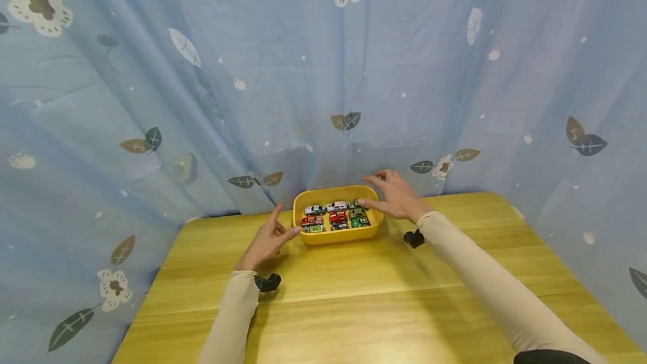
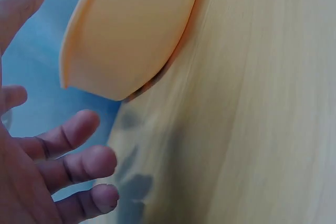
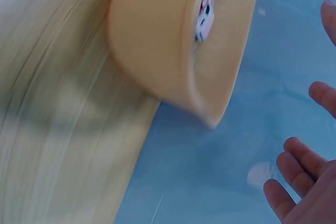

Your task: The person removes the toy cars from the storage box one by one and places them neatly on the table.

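Several small toy cars lie in rows inside a yellow plastic bin [image 1: 338,236] near the back of the table. Among them are a red car [image 1: 338,217] and a white car with dark markings [image 1: 315,210]. Beside the bin's left end is my left hand [image 1: 267,240], thumb toward the rim and fingers spread and relaxed. My right hand [image 1: 399,198] hovers at the right end, its thumb over the rim. Both wrist views show the palms facing the bin's outer wall with a gap between, neither hand holding anything.
The wooden table [image 1: 323,319] runs toward the front. Right behind the bin hangs a blue curtain [image 1: 283,100] with leaf and flower prints, which also falls along both sides. Dark wrist-worn devices [image 1: 268,282] sit under both wrists.
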`<action>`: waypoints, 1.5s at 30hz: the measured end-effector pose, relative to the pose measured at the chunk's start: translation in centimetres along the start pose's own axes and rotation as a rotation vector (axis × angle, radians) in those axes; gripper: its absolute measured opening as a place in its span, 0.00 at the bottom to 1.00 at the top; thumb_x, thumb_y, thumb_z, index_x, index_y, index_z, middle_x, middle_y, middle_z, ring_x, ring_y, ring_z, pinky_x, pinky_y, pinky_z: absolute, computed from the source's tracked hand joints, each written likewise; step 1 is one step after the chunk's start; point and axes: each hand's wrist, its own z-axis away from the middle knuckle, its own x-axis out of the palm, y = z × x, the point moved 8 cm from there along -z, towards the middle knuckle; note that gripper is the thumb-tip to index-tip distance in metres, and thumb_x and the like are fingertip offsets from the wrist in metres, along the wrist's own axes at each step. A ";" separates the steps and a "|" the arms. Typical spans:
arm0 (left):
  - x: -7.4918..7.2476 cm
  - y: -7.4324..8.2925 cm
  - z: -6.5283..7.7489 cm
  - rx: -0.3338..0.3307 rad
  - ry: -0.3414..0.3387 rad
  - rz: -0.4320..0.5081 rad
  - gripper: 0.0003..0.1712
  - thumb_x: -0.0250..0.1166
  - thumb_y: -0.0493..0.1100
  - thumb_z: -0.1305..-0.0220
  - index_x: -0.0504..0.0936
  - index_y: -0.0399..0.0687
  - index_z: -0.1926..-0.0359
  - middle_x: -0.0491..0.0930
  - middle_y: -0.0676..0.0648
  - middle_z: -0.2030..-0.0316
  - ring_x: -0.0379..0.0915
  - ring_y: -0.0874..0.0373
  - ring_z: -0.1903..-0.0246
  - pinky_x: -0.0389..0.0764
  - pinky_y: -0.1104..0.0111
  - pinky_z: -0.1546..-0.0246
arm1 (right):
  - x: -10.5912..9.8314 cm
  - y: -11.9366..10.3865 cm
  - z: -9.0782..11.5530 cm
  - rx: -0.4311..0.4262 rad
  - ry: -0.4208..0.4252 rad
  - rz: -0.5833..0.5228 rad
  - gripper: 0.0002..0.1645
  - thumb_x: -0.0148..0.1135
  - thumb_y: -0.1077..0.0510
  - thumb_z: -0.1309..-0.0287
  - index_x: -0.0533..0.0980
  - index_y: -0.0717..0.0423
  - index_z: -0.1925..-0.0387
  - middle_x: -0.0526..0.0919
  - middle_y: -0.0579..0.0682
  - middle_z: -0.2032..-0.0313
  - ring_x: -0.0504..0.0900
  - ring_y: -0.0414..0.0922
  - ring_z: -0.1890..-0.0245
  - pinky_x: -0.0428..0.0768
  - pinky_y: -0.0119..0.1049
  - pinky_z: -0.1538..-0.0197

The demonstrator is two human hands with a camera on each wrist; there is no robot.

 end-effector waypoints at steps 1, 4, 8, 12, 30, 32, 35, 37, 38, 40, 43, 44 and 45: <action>0.3 -0.1 -0.1 -0.007 0.006 0.020 0.58 0.71 0.62 0.30 0.45 0.59 0.13 0.82 0.40 0.62 0.75 0.52 0.77 0.80 0.62 0.72 | 0.4 -0.4 -0.5 0.000 -0.010 -0.006 0.44 0.61 0.27 0.31 0.70 0.43 0.23 0.66 0.67 0.27 0.67 0.66 0.29 0.67 0.71 0.31; 1.0 -0.5 -0.4 -0.027 0.022 0.053 0.55 0.70 0.60 0.29 0.49 0.59 0.13 0.83 0.39 0.60 0.78 0.53 0.74 0.82 0.63 0.70 | 1.4 -1.4 -1.9 -0.007 -0.025 -0.015 0.44 0.62 0.27 0.32 0.73 0.45 0.24 0.69 0.66 0.30 0.68 0.64 0.32 0.68 0.67 0.32; 1.4 -1.0 -0.5 -0.054 0.052 0.018 0.50 0.68 0.63 0.28 0.55 0.60 0.15 0.84 0.41 0.58 0.77 0.54 0.69 0.79 0.64 0.66 | 2.8 -2.7 -3.6 -0.024 -0.052 0.011 0.44 0.63 0.28 0.33 0.74 0.47 0.25 0.72 0.63 0.37 0.71 0.60 0.38 0.72 0.61 0.37; 1.4 -1.4 -0.6 -0.055 0.084 -0.034 0.49 0.68 0.65 0.29 0.56 0.64 0.15 0.86 0.43 0.58 0.79 0.54 0.66 0.78 0.62 0.61 | 4.2 -3.9 -5.1 -0.035 -0.100 0.051 0.44 0.65 0.27 0.34 0.74 0.46 0.25 0.73 0.60 0.44 0.69 0.55 0.46 0.70 0.53 0.44; 2.2 -1.5 -0.6 -0.009 0.092 -0.126 0.43 0.63 0.69 0.27 0.59 0.77 0.17 0.88 0.48 0.54 0.79 0.55 0.60 0.76 0.53 0.52 | 8.3 -7.3 -9.1 -0.087 -0.254 0.053 0.23 0.74 0.47 0.33 0.87 0.50 0.41 0.86 0.54 0.48 0.76 0.55 0.44 0.74 0.53 0.36; 2.0 -1.6 -0.5 -0.018 0.093 -0.122 0.43 0.63 0.69 0.28 0.59 0.77 0.17 0.88 0.48 0.54 0.78 0.55 0.62 0.76 0.54 0.54 | 8.8 -7.7 -9.4 -0.091 -0.269 0.043 0.22 0.73 0.47 0.32 0.87 0.51 0.42 0.86 0.53 0.48 0.76 0.54 0.44 0.74 0.52 0.36; 1.8 -1.5 -0.3 -0.012 0.098 -0.121 0.43 0.63 0.69 0.28 0.59 0.77 0.17 0.88 0.48 0.55 0.77 0.56 0.63 0.74 0.57 0.57 | 9.4 -8.0 -9.7 -0.094 -0.288 0.044 0.21 0.73 0.48 0.32 0.87 0.53 0.43 0.87 0.53 0.48 0.77 0.55 0.44 0.75 0.52 0.36; 1.9 -1.5 -0.4 -0.004 0.099 -0.124 0.43 0.63 0.69 0.27 0.59 0.76 0.17 0.88 0.49 0.55 0.76 0.56 0.64 0.73 0.58 0.58 | 9.8 -8.0 -9.9 -0.091 -0.298 0.051 0.20 0.72 0.49 0.31 0.87 0.54 0.43 0.88 0.53 0.46 0.78 0.55 0.42 0.75 0.52 0.34; 1.9 -1.5 -0.4 -0.002 0.100 -0.127 0.43 0.63 0.69 0.27 0.59 0.76 0.17 0.88 0.49 0.55 0.75 0.57 0.64 0.73 0.58 0.58 | 10.0 -8.0 -10.0 -0.089 -0.303 0.059 0.20 0.72 0.50 0.31 0.87 0.54 0.42 0.88 0.53 0.45 0.79 0.56 0.41 0.75 0.52 0.33; 2.1 -1.5 -0.5 0.003 0.099 -0.133 0.43 0.63 0.68 0.27 0.59 0.75 0.17 0.87 0.50 0.56 0.75 0.57 0.65 0.72 0.59 0.59 | 10.3 -7.8 -10.1 -0.081 -0.314 0.070 0.21 0.71 0.50 0.30 0.87 0.54 0.41 0.88 0.53 0.43 0.80 0.56 0.39 0.75 0.52 0.32; 2.4 -1.5 -0.6 0.000 0.097 -0.138 0.43 0.62 0.68 0.27 0.60 0.73 0.17 0.87 0.51 0.56 0.74 0.58 0.65 0.71 0.59 0.60 | 10.8 -7.5 -10.3 -0.057 -0.338 0.074 0.22 0.71 0.50 0.30 0.86 0.54 0.39 0.88 0.52 0.41 0.82 0.56 0.38 0.77 0.51 0.31; 2.5 -1.5 -0.6 0.000 0.097 -0.139 0.43 0.62 0.68 0.27 0.60 0.73 0.17 0.87 0.51 0.57 0.74 0.58 0.65 0.71 0.59 0.60 | 11.0 -7.3 -10.4 -0.044 -0.351 0.073 0.23 0.71 0.49 0.30 0.85 0.53 0.39 0.88 0.52 0.40 0.82 0.55 0.37 0.77 0.50 0.31; 2.5 -1.4 -0.7 0.000 0.096 -0.136 0.43 0.62 0.68 0.27 0.60 0.73 0.17 0.87 0.51 0.57 0.74 0.57 0.65 0.71 0.59 0.60 | 11.1 -7.1 -10.5 -0.028 -0.365 0.067 0.23 0.70 0.49 0.29 0.85 0.53 0.38 0.87 0.51 0.39 0.82 0.55 0.36 0.78 0.50 0.32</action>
